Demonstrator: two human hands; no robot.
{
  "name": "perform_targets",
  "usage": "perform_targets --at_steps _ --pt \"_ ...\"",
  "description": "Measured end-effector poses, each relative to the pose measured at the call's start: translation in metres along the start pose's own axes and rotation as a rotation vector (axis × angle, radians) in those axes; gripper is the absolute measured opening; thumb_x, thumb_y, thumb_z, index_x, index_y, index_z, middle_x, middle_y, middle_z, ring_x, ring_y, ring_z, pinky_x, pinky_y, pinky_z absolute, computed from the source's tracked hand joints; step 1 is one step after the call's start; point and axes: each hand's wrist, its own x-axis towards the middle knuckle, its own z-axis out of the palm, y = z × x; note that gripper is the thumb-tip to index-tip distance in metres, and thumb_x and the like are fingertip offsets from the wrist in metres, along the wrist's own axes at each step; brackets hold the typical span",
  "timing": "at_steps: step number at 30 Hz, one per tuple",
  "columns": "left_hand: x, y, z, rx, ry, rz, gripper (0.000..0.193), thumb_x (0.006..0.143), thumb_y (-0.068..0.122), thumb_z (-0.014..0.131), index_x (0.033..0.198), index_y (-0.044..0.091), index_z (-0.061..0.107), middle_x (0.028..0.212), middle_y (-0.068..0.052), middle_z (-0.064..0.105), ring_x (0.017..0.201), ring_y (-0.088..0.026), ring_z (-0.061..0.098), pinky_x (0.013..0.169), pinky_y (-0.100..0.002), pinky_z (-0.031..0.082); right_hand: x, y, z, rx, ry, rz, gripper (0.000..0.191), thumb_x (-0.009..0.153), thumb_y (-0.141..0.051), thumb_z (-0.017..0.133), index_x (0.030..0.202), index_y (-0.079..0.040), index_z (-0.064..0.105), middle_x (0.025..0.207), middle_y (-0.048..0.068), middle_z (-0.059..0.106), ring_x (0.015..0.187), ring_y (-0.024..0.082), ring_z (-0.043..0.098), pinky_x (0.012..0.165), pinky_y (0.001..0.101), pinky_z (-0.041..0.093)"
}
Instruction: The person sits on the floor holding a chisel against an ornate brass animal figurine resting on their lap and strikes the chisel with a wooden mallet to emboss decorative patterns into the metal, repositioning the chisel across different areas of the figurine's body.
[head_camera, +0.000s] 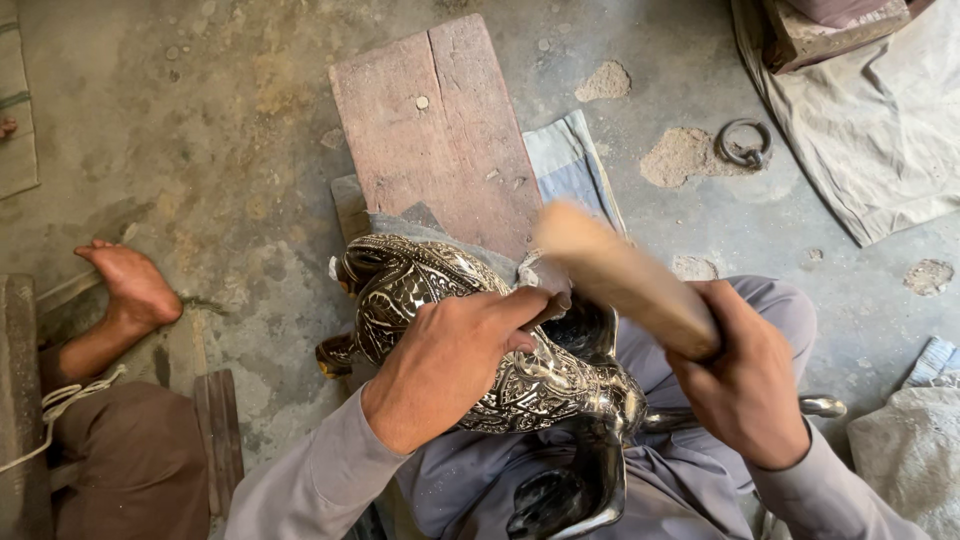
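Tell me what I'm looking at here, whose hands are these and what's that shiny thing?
The camera sits on a person's head and looks down, so these are that person's own hands. The left hand steadies a shiny engraved metal vessel resting on their lap. The right hand grips a wooden stick, blurred from moving. Ahead on the concrete floor lies a reddish wooden plank and a metal ring. The bare foot at the left belongs to someone else.
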Motion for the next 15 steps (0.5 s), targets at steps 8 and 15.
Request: perform_targets --at_steps 8,15 --pt "-0.001 0.002 -0.001 0.059 -0.023 0.032 0.036 0.09 0.003 0.062 0.125 0.012 0.066 0.084 -0.014 0.07 0.083 -0.034 0.074 0.068 -0.043 0.058 -0.004 -0.002 0.003 0.373 -0.048 0.175 0.031 0.077 -0.005 0.08 0.103 -0.003 0.062 0.089 0.013 0.068 0.082 0.029 0.065 0.072 0.0353 0.054" --pt "-0.007 -0.001 -0.002 0.042 0.0 -0.007 0.029 0.09 0.004 0.068 0.119 0.009 0.066 0.086 -0.016 0.07 0.086 -0.036 0.073 0.066 -0.044 0.057 -0.012 -0.015 0.001 0.281 0.003 0.177 0.037 0.077 -0.008 0.077 0.109 -0.002 0.059 0.092 0.017 0.069 0.081 0.026 0.065 0.07 0.0352 0.053"
